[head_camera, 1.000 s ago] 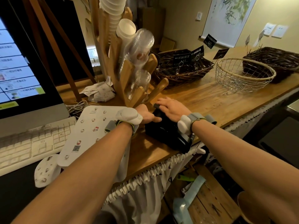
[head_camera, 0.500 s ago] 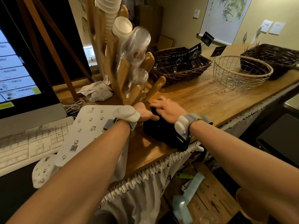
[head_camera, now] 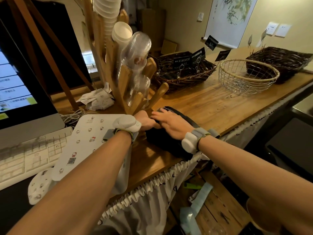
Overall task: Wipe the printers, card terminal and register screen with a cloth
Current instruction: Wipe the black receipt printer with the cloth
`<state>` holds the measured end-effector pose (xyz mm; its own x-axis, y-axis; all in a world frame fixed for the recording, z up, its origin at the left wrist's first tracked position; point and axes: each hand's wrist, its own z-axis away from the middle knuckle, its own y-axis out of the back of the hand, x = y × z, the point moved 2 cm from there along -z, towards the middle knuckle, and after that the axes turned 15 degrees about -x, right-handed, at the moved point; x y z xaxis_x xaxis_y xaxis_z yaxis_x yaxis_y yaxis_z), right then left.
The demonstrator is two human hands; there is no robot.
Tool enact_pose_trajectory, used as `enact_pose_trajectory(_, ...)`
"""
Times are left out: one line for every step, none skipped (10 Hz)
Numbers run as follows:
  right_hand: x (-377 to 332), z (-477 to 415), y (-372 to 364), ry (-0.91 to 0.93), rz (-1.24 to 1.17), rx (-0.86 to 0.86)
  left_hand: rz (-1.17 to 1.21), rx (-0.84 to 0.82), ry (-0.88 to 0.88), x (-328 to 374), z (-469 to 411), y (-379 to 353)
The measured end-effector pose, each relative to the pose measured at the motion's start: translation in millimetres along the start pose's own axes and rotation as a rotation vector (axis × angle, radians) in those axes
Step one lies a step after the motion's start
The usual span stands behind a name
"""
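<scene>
Black unit (head_camera: 166,146), printer or terminal unclear, at table (head_camera: 211,106) near edge, 4 o'clock of register screen (head_camera: 15,85). Our right hand (head_camera: 171,123) flat on top, clasping nothing. Left hand (head_camera: 144,121) curled at unit's 9 o'clock side, grip unclear. We judge unit rigid, light, prone to slide: brace sides.

A wooden cup rack (head_camera: 124,85) holding paper and clear plastic cups stood at upper centre. To its right sat a dark wicker basket (head_camera: 186,80) and a wire basket (head_camera: 237,82). A white keyboard (head_camera: 22,161) lay at lower left.

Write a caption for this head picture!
Left hand holds the black device at its side; right hand rests flat on top.
</scene>
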<state>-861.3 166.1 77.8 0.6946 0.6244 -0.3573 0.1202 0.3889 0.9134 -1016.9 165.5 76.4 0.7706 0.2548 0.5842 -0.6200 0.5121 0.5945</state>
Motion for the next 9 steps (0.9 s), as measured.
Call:
enact_pose_trajectory(5, 7, 5, -0.093, -0.051, 0.021, -0.002, -0.001, 0.006, 0, 4, 0)
enact_pose_trajectory(-2, 11, -4, -0.045, -0.017, 0.026, -0.051, 0.017, 0.013, 3, 8, 0)
enact_pose_trajectory(-5, 16, -1, -0.039, -0.059, -0.021, -0.093, -0.027, 0.015, 5, 16, 0)
enact_pose_trajectory(-6, 13, 6, -0.095, -0.011, 0.007, -0.095, -0.09, 0.024, 9, 23, 5)
enact_pose_trajectory(-27, 11, -7, 0.012, -0.009, -0.06, -0.03, -0.014, 0.037, 11, 29, 11)
enact_pose_trajectory(-21, 12, -3, -0.011, -0.016, -0.031, 0.093, 0.044, 0.024, 12, 28, 9)
enact_pose_trajectory(-28, 16, 0, 0.017, 0.041, -0.067, 0.11, 0.088, 0.013, 13, 29, 6)
enact_pose_trajectory(-31, 13, 2, 0.02, 0.058, -0.074, 0.159, 0.1, 0.016, 14, 27, 5)
enact_pose_trajectory(-36, 12, 3, 0.036, 0.095, -0.067, 0.209, 0.137, 0.004, 13, 26, 3)
